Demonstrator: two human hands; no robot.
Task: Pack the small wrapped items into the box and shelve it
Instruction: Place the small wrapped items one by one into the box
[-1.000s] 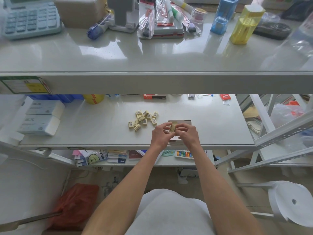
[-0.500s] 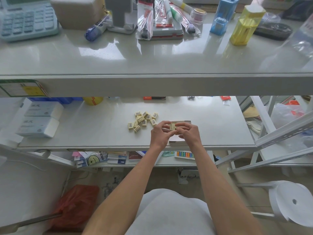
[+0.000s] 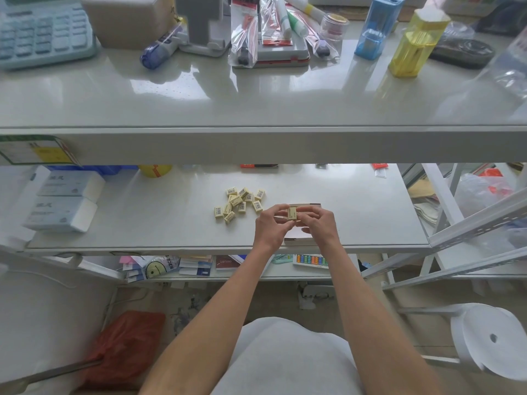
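Both hands, left (image 3: 270, 223) and right (image 3: 317, 223), have lifted one item (image 3: 292, 213) higher above the box (image 3: 309, 205), pinched between them; the pile (image 3: 239, 202) waits.

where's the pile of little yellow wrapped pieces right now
The pile of wrapped pieces lies loose on the middle shelf, near its centre, just left of the left hand and the box behind the hands.
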